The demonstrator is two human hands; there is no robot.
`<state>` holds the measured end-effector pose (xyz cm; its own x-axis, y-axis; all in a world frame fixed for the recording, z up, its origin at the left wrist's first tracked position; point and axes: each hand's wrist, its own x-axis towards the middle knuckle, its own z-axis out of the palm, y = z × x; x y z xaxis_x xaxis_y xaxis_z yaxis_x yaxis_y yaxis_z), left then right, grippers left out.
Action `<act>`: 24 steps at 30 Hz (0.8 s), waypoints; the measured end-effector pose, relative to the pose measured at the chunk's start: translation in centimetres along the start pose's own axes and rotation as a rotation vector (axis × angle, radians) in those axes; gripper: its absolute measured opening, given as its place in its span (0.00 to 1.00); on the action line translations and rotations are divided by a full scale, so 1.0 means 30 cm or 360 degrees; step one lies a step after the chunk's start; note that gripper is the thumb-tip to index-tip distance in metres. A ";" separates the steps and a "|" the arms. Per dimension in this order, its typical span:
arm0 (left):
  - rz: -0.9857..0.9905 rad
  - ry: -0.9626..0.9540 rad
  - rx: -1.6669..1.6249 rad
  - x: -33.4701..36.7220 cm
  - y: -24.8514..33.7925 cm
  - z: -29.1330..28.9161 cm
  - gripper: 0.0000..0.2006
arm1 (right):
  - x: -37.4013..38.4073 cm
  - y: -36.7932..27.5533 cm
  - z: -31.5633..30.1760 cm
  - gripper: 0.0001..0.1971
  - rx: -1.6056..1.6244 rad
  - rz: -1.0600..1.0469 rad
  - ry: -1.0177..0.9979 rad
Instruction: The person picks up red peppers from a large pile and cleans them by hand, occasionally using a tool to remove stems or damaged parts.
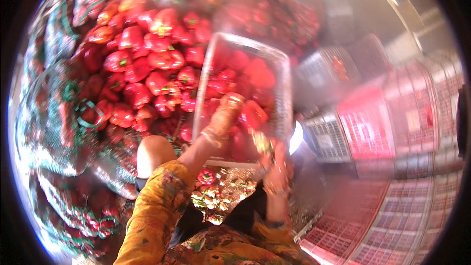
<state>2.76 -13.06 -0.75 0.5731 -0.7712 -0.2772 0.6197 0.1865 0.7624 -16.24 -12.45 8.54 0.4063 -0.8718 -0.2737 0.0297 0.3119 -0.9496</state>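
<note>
A grey mesh crate (212,56) stands tilted in front of me, filled with red peppers (255,76). My left hand (224,114) reaches into the crate and lies against the peppers there; blur hides whether it grips one. My right hand (277,168) is at the crate's near right corner. Its fingers are closed around a small yellow-green piece (262,142) that looks like a pepper stem, just below a red pepper (254,116). Both arms wear yellow patterned sleeves.
A big heap of loose red peppers (142,68) lies left of the crate. Mesh sacks with green ties (88,113) border the heap. Cut green stems and a pepper (210,192) litter the ground by my knee. Stacked grey and red crates (373,118) fill the right side.
</note>
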 end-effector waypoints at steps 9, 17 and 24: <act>0.0136 0.0554 -0.0483 -0.157 0.343 -0.174 0.08 | -0.078 0.170 0.108 0.15 -0.1108 -0.0139 -0.0482; 0.0623 0.1147 -0.1023 -0.282 0.675 -0.501 0.05 | 0.341 0.330 0.836 0.19 -0.1226 -0.0415 -0.0704; 0.0561 0.1058 -0.1145 -0.344 0.755 -0.580 0.07 | 0.506 0.584 1.103 0.41 -0.2287 -0.0833 -0.0571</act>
<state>20.23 9.71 9.20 0.8283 -0.1526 -0.5392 0.4082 0.8235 0.3940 20.67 -7.70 -7.18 0.8231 -0.5671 -0.0298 -0.5444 -0.7731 -0.3256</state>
